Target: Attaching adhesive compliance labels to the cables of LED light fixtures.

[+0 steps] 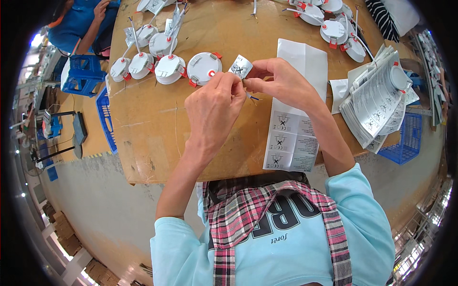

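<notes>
Above a cardboard-covered table (152, 124), my left hand (213, 108) and my right hand (281, 81) meet, fingertips pinched together. Between them they hold a small grey rectangular part (240, 66) with thin wires that trail down to the right of my left thumb. Just left of the part lies a round white lamp housing (202, 68) with red clips, last in a row of similar housings (143, 64).
An unfolded white instruction sheet (293, 114) lies under my right forearm. A fanned stack of leaflets (377, 102) sits at the right edge, more white housings (334, 28) at the back right. Another person in blue (81, 21) works at far left beside blue crates (83, 74).
</notes>
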A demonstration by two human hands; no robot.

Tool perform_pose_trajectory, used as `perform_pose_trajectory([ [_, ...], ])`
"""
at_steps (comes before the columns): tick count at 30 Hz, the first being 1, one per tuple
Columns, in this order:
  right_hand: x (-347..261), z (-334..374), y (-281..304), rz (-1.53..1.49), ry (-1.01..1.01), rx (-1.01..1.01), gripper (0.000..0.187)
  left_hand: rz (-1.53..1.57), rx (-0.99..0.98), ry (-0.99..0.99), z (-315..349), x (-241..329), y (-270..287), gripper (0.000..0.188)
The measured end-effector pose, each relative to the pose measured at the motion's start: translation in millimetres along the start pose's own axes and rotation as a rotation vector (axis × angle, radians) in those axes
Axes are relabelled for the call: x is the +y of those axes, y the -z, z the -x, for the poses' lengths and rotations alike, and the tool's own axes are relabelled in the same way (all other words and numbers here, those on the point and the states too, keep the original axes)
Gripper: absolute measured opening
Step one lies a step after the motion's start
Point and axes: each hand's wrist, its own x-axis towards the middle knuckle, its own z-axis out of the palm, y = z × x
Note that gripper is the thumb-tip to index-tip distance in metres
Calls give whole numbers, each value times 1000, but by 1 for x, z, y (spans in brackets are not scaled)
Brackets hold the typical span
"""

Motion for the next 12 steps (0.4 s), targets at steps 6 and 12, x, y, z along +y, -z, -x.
perform_pose_trajectory([
  [6,-5,1,-1,35,15,0,19,99,-10,111,-1,-1,-1,8],
  [12,-6,1,1,9,23,8,21,395,-42,304,-4,-9,-1,6],
])
